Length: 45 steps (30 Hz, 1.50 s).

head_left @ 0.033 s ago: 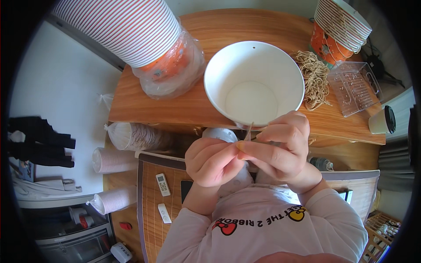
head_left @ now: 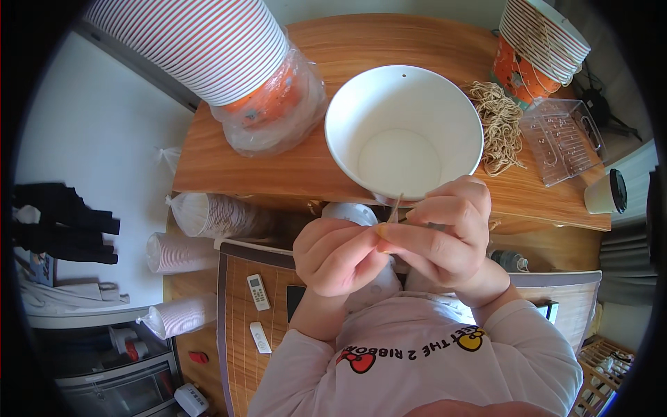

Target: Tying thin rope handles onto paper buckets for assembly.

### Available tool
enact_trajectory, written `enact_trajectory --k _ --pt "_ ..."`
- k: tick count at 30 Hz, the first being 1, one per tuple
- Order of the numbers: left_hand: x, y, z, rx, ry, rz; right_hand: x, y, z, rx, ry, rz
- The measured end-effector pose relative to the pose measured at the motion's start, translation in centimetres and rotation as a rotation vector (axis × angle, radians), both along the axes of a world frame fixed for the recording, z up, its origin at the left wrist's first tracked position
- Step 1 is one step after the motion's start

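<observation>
My left hand point(head_left: 338, 256) and my right hand point(head_left: 448, 233) meet just in front of the table's near edge. Both are closed, fingertips pinched together on a thin tan cord point(head_left: 397, 206), whose end sticks up between them; the rest is hidden by my fingers. Right beyond my hands stands a large white paper bucket point(head_left: 403, 104), its open mouth towards me, with a small hole close to its far rim. To the bucket's right lies a tangled pile of beige cords point(head_left: 497, 132).
A tall bagged stack of buckets point(head_left: 201, 48) leans at the table's point(head_left: 326, 42) far left. More buckets point(head_left: 538, 45), draped with cords, stand far right, near a clear plastic tray point(head_left: 531, 139) and a black-lidded cup point(head_left: 599, 193). Below left are wrapped stacks point(head_left: 180, 254) and remote controls point(head_left: 258, 292).
</observation>
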<state>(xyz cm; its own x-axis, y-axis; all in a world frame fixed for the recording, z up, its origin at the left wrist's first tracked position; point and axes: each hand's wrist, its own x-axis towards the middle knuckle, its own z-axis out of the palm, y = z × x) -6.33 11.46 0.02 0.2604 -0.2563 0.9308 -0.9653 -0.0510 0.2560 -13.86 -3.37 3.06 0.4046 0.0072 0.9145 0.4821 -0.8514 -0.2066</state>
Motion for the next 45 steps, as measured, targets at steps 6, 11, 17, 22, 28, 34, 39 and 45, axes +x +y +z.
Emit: enact_trajectory --k 6,11,17,22,28,34,39,45 --pt "-0.3 -0.3 0.2 -0.106 0.078 -0.078 -0.3 0.1 0.4 0.019 0.040 0.038" --pt "-0.9 -0.4 -0.2 -0.164 0.294 -0.143 -1.7 -0.5 -0.3 0.074 0.006 0.114" --pt "-1.6 -0.6 -0.3 -0.170 0.354 -0.163 -1.5 0.2 -0.7 0.109 -0.057 0.094" --pt "-1.8 -0.2 -0.3 -0.135 0.322 -0.138 -1.5 0.5 -0.5 0.040 -0.025 0.030" --pt "-2.0 0.2 0.4 -0.102 0.414 -0.184 -1.2 0.5 -0.4 0.064 -0.027 0.057" --pt "-2.3 0.7 1.0 -0.051 0.461 -0.181 -1.1 0.3 -0.7 0.106 -0.007 0.092" --pt "-2.0 1.0 1.2 0.008 0.433 -0.176 -1.0 0.2 -1.2 0.128 -0.012 0.102" --pt "-2.0 0.3 1.1 -0.009 0.312 -0.101 -1.2 0.1 -1.5 0.121 -0.031 0.073"
